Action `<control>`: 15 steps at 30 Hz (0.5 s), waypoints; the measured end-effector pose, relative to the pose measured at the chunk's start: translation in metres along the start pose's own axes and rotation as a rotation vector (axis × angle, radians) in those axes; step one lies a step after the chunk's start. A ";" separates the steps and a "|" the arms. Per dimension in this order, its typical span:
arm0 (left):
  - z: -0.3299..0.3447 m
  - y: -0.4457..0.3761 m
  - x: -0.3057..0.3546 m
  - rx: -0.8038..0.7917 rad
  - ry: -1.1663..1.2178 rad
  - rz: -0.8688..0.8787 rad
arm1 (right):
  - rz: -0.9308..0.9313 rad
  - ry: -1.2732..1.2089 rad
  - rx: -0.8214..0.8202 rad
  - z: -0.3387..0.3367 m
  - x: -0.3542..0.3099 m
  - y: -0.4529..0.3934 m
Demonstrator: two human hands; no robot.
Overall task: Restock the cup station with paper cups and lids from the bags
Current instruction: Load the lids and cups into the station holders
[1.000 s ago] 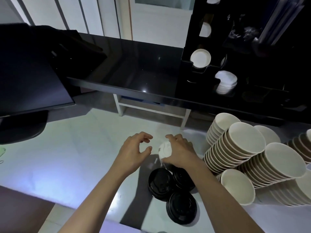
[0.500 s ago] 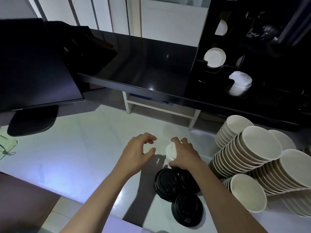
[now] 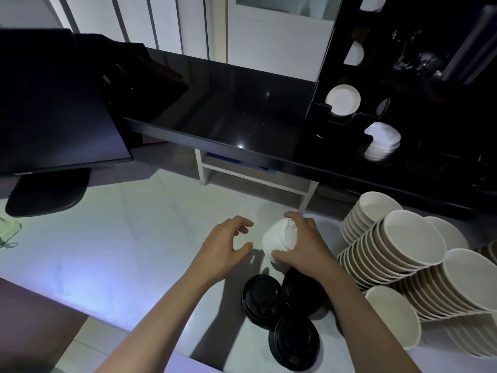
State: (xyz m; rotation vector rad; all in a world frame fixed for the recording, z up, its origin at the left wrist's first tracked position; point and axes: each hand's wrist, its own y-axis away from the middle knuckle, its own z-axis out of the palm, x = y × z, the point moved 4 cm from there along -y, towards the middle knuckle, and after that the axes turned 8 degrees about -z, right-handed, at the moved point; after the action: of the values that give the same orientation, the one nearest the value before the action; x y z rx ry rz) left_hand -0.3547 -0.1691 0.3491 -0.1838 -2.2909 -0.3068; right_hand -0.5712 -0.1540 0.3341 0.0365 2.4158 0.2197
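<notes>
On a pale counter (image 3: 113,238) under dim light, I hold a stack of white lids (image 3: 278,238) in my right hand (image 3: 306,249), fingers curled over its top and thumb at its base. My left hand (image 3: 223,246) hovers just beside the stack, fingers and thumb half-curled and apart, gripping nothing. Three black lids (image 3: 285,316) lie touching one another near the counter's front edge, just below my right wrist. To the right, rows of nested paper cups (image 3: 398,262) lie on their sides, crowding that end. Behind, a glossy black shelf (image 3: 236,114) overhangs the counter; at its right stands the black cup station (image 3: 376,109), white lids showing in its slots. A dark monitor (image 3: 53,111) fills the left. Between monitor and lids the counter offers the widest stretch for my arms.
</notes>
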 end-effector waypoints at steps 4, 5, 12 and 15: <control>0.001 0.000 0.010 -0.004 0.084 0.005 | -0.058 -0.158 0.119 -0.018 -0.017 0.009; 0.000 0.000 0.012 -0.006 0.107 0.008 | -0.076 -0.197 0.140 -0.023 -0.022 0.011; -0.007 0.008 0.040 -0.046 0.309 0.068 | -0.142 -0.451 0.225 -0.048 -0.045 0.031; -0.012 0.013 0.052 -0.084 0.370 0.099 | -0.168 -0.580 0.194 -0.055 -0.052 0.039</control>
State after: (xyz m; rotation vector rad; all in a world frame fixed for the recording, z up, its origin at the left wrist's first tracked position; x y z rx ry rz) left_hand -0.3783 -0.1581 0.3978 -0.2597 -1.8991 -0.3544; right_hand -0.5693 -0.1283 0.4150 -0.0140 1.8408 -0.0957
